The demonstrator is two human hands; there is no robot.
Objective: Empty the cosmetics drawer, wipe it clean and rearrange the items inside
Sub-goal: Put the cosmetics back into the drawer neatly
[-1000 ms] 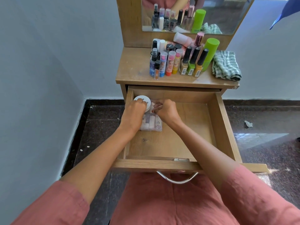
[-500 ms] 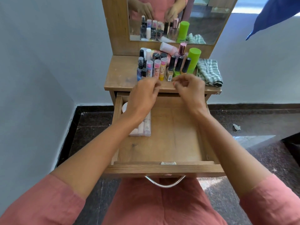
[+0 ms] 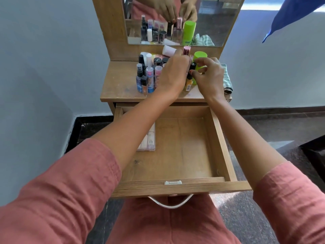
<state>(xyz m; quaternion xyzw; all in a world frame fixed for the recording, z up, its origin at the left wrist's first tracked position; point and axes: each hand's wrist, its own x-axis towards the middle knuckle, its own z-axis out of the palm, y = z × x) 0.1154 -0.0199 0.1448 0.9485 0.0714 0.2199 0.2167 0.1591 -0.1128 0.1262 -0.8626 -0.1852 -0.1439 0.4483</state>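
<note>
Head view, yellow bottle point(image 3: 188, 83) (label blurred)

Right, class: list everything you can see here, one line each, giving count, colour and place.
drawer: one, wooden, pulled open
case: one, clear, drawer's left side
tabletop: one, wooden, above drawer
bottles: many, mixed colours, on tabletop
can: one, green, behind bottles
cloth: one, green checked, tabletop's right end
mirror: one, wood-framed, behind tabletop
left grip: one, among bottles, hold unclear
right grip: one, beside can, hold unclear
</note>
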